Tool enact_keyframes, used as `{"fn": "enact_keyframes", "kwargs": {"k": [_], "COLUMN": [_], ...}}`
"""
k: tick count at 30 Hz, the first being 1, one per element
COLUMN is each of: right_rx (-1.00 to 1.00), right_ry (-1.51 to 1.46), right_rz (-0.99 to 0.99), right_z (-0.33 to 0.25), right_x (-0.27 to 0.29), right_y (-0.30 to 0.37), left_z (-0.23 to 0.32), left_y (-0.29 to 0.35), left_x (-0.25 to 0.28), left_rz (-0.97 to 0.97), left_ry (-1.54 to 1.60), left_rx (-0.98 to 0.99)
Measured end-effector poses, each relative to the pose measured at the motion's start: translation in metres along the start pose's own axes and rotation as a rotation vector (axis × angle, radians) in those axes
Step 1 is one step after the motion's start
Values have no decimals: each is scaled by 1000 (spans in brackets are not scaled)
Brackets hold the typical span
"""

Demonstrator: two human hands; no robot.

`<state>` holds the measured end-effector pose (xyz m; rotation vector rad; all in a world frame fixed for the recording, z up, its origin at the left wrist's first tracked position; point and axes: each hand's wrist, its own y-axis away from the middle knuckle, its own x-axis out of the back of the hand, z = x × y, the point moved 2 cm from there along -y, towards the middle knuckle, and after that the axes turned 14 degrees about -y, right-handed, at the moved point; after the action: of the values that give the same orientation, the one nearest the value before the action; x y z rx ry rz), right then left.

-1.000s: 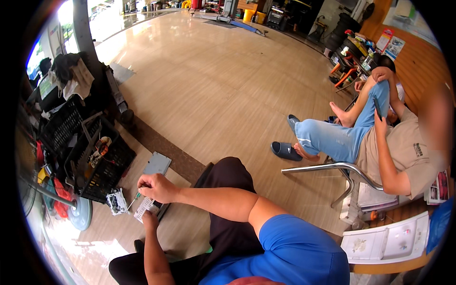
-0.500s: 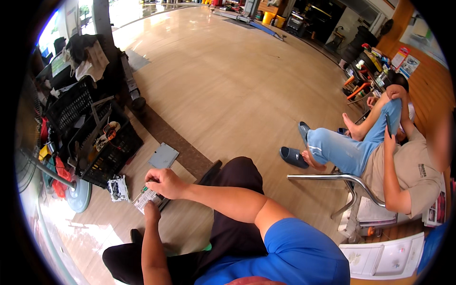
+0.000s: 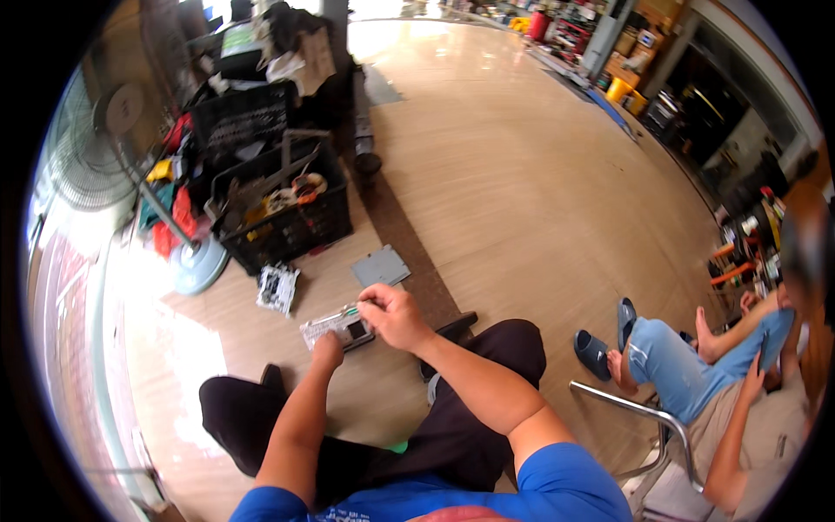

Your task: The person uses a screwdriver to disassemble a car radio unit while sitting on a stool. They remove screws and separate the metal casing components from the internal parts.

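A flat, rectangular metal device with a pale labelled face and a dark square on it is held low in front of me, above the floor between my legs. My left hand is closed on its near edge. At its far right corner is my right hand, closed in a pinch around a thin tool with a green part, perhaps a screwdriver. The tool lies along the device's far edge; its grip is mostly hidden by my fingers. On the floor beyond are a grey metal plate and a white-and-black mechanism.
A black crate of tools stands ahead on the left, beside a standing fan. Dark slippers lie on the right. There a seated person in jeans is near a metal chair armrest.
The view has swung left, so everything sits farther right in the picture. The device is turned to a flatter angle, showing more of its face. Both hands stay on the work.
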<state>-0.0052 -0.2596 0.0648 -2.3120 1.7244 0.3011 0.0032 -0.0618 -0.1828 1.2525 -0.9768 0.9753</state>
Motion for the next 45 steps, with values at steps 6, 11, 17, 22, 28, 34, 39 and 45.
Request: {"fn": "enact_keyframes", "kwargs": {"k": [6,11,17,22,28,34,39,45], "right_rx": [-85,-94,-94,-80,-78,-93,-108,-116], "right_ry": [21,-26,9,-19,-49,-53,-36,-66], "right_rz": [7,-14,-9,1,27,20,29,61], "right_z": [-7,-5,-5,-6,-7,-10,-2,2], "right_x": [-2,-7,-6,-5,1,-3,0,-2], "right_y": [2,2,4,5,-3,-3,0,0], "left_z": [0,5,5,9,10,8,13,13], "left_y": [2,7,8,9,17,9,12,25], "left_x": [0,3,8,16,14,13,18,26], "left_rz": [80,109,79,57,27,53,34,47], "left_ry": [14,-50,-53,-5,10,-22,-11,-22], "left_rx": [-20,9,30,69,49,80,101,132]}}
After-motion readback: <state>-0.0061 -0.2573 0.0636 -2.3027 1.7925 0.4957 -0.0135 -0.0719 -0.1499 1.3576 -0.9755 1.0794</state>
